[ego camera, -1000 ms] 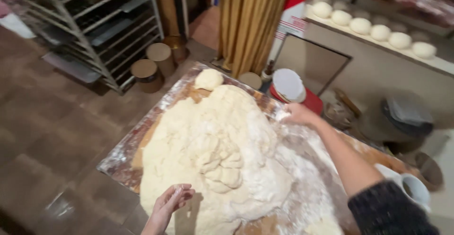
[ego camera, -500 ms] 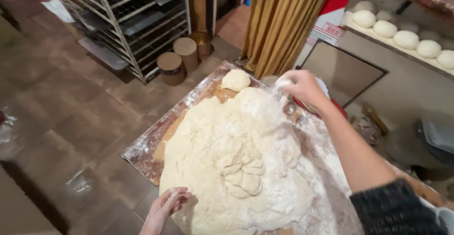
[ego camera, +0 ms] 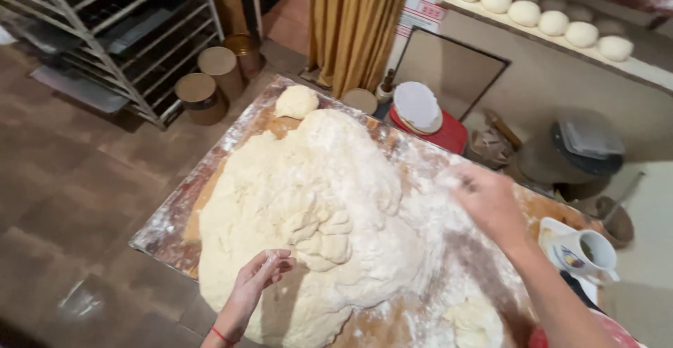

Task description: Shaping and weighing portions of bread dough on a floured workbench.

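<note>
A huge floured mound of dough [ego camera: 308, 215] covers most of a wooden board [ego camera: 172, 222]. My left hand [ego camera: 261, 272] rests on the mound's near edge, fingers loosely curled, holding nothing. My right hand [ego camera: 487, 201] hovers palm-down over the floured board at the mound's right side, fingers together and dusted with flour. A small dough ball [ego camera: 296, 101] lies at the board's far corner. A smaller dough lump [ego camera: 471, 320] sits near the front of the board.
A white cup on a saucer [ego camera: 585, 250] stands at the board's right end. Behind are a red container with a white lid [ego camera: 420, 110], brown tins [ego camera: 203, 96], a metal rack [ego camera: 105, 32], a yellow curtain [ego camera: 354, 18], and a shelf of dough balls [ego camera: 554, 22].
My right hand has moved from the far edge of the mound back toward me, down its right side. My left hand stays at the near edge.
</note>
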